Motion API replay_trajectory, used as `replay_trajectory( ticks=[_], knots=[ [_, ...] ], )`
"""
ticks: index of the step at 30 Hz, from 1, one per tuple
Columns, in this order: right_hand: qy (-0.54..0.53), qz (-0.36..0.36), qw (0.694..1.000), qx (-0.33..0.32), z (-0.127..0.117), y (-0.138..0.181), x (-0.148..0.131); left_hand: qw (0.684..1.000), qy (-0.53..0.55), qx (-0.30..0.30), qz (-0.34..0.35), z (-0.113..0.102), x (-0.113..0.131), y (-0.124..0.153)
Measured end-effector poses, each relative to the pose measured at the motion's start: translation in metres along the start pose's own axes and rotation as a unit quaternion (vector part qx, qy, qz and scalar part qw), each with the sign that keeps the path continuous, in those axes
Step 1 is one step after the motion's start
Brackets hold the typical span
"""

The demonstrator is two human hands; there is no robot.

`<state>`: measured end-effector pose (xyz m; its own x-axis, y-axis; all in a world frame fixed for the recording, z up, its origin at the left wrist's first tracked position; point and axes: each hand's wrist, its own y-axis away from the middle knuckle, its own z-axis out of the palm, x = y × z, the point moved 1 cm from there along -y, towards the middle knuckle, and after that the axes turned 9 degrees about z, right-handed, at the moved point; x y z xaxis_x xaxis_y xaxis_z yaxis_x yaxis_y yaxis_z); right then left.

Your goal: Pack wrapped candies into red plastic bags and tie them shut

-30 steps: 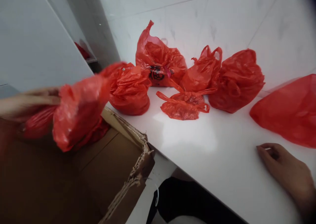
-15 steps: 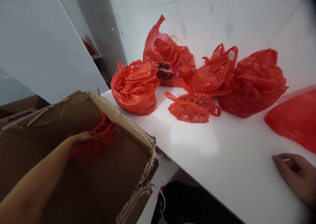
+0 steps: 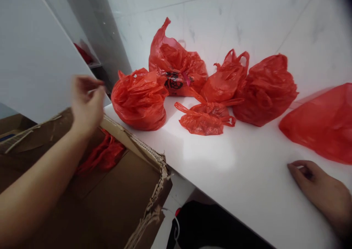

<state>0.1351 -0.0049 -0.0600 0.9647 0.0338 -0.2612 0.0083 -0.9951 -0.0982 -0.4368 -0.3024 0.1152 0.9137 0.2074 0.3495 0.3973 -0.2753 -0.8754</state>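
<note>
My left hand [image 3: 86, 102] hovers over the open cardboard box [image 3: 132, 190], fingers loosely apart and holding nothing. A red plastic bag [image 3: 100, 155] lies inside the box just below it. On the white counter [image 3: 233, 168] several knotted red bags stand in a group: a round one [image 3: 139, 99] nearest my left hand, a tall one [image 3: 174, 64] behind it, a small flat one [image 3: 205, 119], and bigger ones [image 3: 264, 89] to the right. My right hand [image 3: 320, 188] rests on the counter at the lower right, fingers curled under, with nothing seen in it.
A flat red bag [image 3: 321, 122] lies at the counter's right edge. White tiled wall [image 3: 247, 18] backs the counter. A white panel [image 3: 30, 55] stands on the left. Something black [image 3: 209, 227] sits on the floor under the counter's edge.
My left hand carried a red bag over the box, set it down inside, and has now lifted out with nothing in it. My right hand stayed on the counter.
</note>
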Motion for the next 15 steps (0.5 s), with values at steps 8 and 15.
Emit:
replay_trajectory(
  ticks=[8,15],
  knots=[
    [-0.083,0.027,0.995,-0.041,-0.01,0.009,-0.012,0.823,-0.018,-0.502,0.266,0.161,0.184,0.054],
    [-0.107,0.029,0.992,-0.064,-0.011,0.009,-0.008,0.794,0.013,-0.58,0.18,0.162,0.185,0.041]
  ],
)
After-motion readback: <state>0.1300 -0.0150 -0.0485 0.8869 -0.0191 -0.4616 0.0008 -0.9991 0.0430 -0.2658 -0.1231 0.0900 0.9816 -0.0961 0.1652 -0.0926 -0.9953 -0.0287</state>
